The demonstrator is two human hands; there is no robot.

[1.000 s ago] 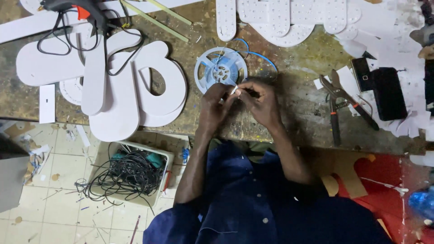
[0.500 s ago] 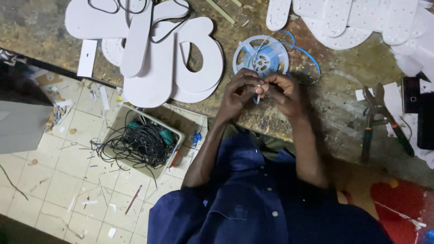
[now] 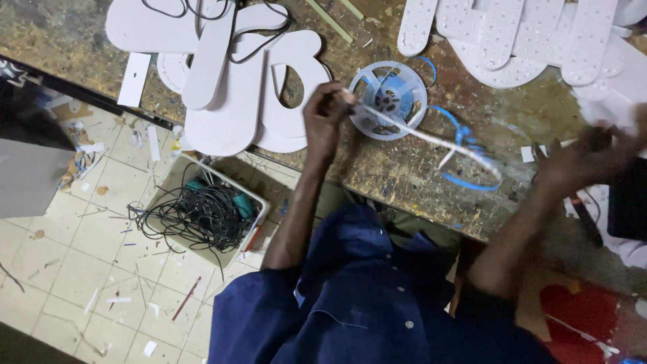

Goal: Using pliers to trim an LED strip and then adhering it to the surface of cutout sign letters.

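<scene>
My left hand (image 3: 326,120) is closed on one end of a thin white strip (image 3: 431,138), just left of a clear reel with a blue core (image 3: 391,101) lying on the worn workbench (image 3: 404,175). The strip stretches rightwards across the bench to my right hand (image 3: 585,160), which is blurred and appears to grip its other end. A loose blue ribbon (image 3: 465,135) curls on the bench under the strip. Both forearms come out of a dark blue shirt at the bottom.
Large white cut-out letter shapes (image 3: 229,81) with a black cable lie at the back left, perforated white pieces (image 3: 512,40) at the back right. A dark device (image 3: 630,202) sits by the right edge. On the tiled floor stands a box of tangled black wires (image 3: 202,212).
My hands were together at the reel. My right hand has swung far right, drawing the white strip out, while my left hand stays beside the reel. The view has shifted.
</scene>
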